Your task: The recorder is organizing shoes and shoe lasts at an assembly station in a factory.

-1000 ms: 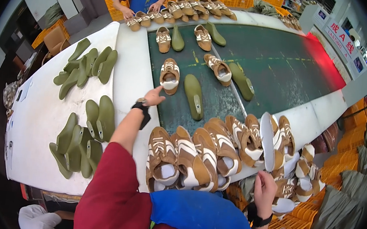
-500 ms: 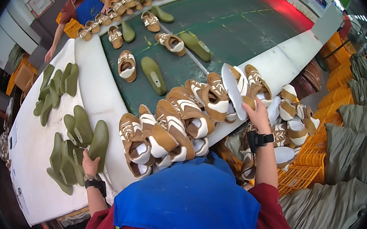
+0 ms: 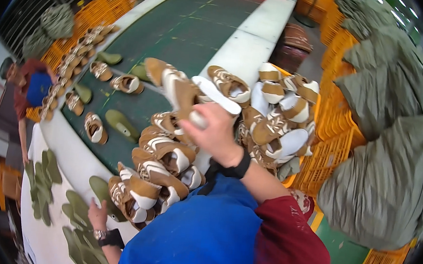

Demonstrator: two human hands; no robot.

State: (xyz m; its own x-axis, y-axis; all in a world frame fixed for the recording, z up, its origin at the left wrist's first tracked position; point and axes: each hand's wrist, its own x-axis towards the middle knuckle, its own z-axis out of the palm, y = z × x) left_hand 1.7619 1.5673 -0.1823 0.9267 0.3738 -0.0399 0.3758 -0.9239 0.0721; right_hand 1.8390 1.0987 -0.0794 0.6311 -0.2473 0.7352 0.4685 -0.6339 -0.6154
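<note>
My right hand (image 3: 214,132) grips a brown-and-white sneaker (image 3: 178,85) by its heel end, holding it up over the row of shoes; the sneaker is slightly blurred. A pale flat sole-shaped piece (image 3: 217,96) shows just beyond that hand; whether my fingers touch it I cannot tell. At the lower left my left hand (image 3: 97,215) has its fingers on a green shoe last (image 3: 105,196). Several more green lasts (image 3: 81,244) lie beside it on the white table (image 3: 47,141). A crowded row of sneakers (image 3: 159,170) stands between my two hands.
Single sneakers (image 3: 95,128) and lasts (image 3: 122,125) are spread on the green conveyor belt (image 3: 190,33). An orange crate heaped with sneakers (image 3: 279,120) stands to my right, near orange crates (image 3: 328,158) and grey-green cloth (image 3: 385,179). Another person (image 3: 30,86) stands at the far left.
The view has swung to the right. My right hand has raised the sneaker and brought it inward to the left. My left hand stays among the green lasts.
</note>
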